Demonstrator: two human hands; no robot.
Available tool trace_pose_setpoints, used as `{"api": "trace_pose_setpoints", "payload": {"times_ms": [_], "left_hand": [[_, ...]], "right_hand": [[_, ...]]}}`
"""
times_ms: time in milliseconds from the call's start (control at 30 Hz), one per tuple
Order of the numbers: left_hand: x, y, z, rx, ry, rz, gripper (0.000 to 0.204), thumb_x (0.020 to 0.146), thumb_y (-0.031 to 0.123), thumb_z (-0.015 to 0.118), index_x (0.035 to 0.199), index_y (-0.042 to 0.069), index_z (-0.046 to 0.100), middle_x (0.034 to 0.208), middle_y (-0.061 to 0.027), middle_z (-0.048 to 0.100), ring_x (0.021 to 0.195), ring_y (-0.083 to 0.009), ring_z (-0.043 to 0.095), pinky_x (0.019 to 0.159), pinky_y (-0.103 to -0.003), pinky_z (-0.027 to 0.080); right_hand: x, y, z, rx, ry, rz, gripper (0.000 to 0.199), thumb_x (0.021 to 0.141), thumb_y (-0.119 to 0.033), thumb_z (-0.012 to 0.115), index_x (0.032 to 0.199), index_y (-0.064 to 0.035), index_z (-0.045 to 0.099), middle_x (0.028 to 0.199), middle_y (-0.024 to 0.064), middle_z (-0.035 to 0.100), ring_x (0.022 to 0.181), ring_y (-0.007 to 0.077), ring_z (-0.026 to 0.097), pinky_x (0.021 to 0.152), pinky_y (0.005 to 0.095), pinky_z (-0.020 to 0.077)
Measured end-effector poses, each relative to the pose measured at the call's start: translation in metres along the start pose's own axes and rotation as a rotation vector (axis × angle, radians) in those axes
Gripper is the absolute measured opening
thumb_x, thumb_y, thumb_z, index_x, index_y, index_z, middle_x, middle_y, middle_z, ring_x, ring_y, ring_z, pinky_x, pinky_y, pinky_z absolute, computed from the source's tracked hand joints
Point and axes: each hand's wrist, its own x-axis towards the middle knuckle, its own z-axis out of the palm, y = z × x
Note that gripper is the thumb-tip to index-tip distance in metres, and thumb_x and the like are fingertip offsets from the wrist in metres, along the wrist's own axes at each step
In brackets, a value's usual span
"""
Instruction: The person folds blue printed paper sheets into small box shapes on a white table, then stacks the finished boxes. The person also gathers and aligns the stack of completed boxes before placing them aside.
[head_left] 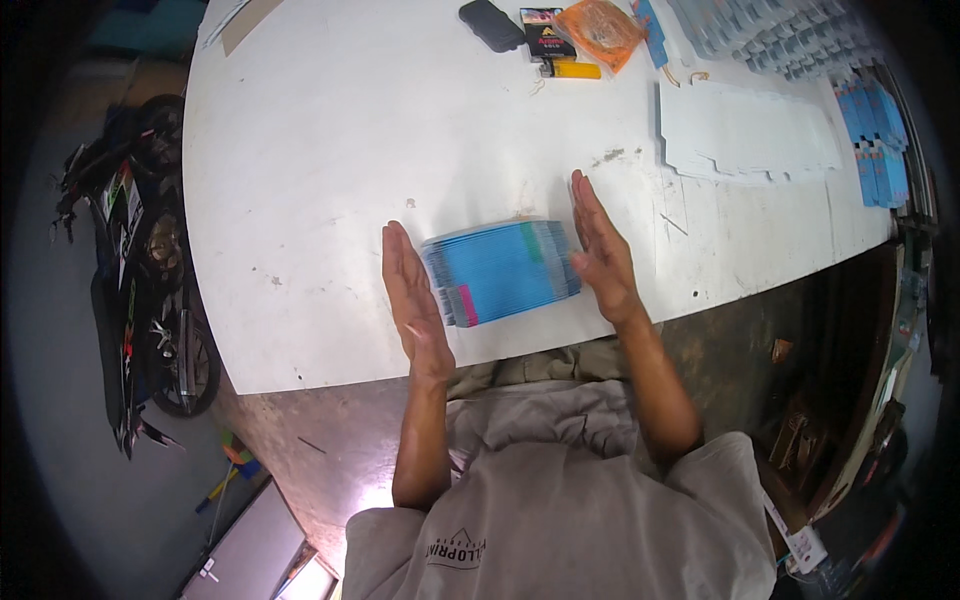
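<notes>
A stack of blue printed card pieces (500,275), perhaps flattened cartons, lies on the white table (310,200) near its front edge. Pink and green patches show on its layered pieces, which are slightly fanned. My left hand (410,300) stands on edge along the stack's left end, fingers stretched out and palm turned inward. At the opposite end my right hand (603,255) is held the same way, fingers straight and upright. Both palms are close to the stack; whether they touch it I cannot tell.
At the far side lie a black case (492,25), a dark pack (547,35), a yellow lighter (570,70) and an orange bag (600,35). White cut sheets (745,130) and blue boxes (880,140) occupy the right. A motorcycle (150,270) stands left of the table.
</notes>
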Motion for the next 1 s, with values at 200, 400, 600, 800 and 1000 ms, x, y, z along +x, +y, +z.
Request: {"api": "trace_pose_setpoints", "payload": {"times_ms": [200,400,600,800,1000], "left_hand": [[-0.002,0.008,-0.002,0.004,0.055,0.004,0.127,0.089,0.094,0.026,0.165,-0.005,0.002,0.174,-0.026,0.01,0.162,-0.0364,0.005,0.131,-0.05,0.002],[-0.01,0.0,0.016,-0.085,0.008,0.002,0.135,0.081,0.099,0.025,0.166,-0.004,0.002,0.174,-0.0246,0.006,0.163,-0.0366,0.002,0.131,-0.051,0.002],[-0.024,0.009,0.026,0.012,0.081,-0.162,0.129,0.084,0.098,0.022,0.166,-0.001,0.003,0.175,-0.0218,0.007,0.163,-0.0357,0.0,0.131,-0.052,-0.001],[-0.015,-0.001,0.015,-0.141,0.026,-0.063,0.127,0.087,0.095,0.032,0.167,-0.001,0.006,0.174,-0.0254,0.006,0.163,-0.038,-0.002,0.13,-0.052,-0.003],[0.005,0.03,0.007,0.808,-0.268,0.134,0.135,0.073,0.067,0.084,0.161,-0.011,0.018,0.168,-0.0372,0.013,0.159,-0.052,0.007,0.127,-0.064,0.008]], "right_hand": [[-0.005,-0.006,0.001,-0.131,0.026,-0.021,0.092,0.099,-0.041,0.057,0.165,0.0073,0.015,0.174,0.0227,0.016,0.163,0.0293,0.012,0.13,0.0416,0.0105],[-0.014,0.001,0.021,-0.149,-0.03,0.036,0.093,0.104,-0.058,0.044,0.164,0.008,0.019,0.171,0.0241,0.025,0.159,0.0334,0.025,0.128,0.0437,0.0188],[-0.007,0.004,0.017,-0.258,-0.057,0.038,0.1,0.104,-0.074,0.033,0.164,0.0061,0.022,0.171,0.0218,0.027,0.158,0.0337,0.026,0.129,0.0456,0.0188],[-0.007,0.008,0.012,-0.136,-0.08,0.062,0.099,0.104,-0.072,0.033,0.165,0.0043,0.018,0.172,0.0225,0.022,0.161,0.0327,0.019,0.13,0.0454,0.0142],[-0.025,0.013,-0.034,0.034,0.214,-0.063,0.094,0.105,-0.066,0.039,0.166,0.0023,0.018,0.171,0.024,0.024,0.159,0.0361,0.023,0.13,0.0463,0.0126]]}}
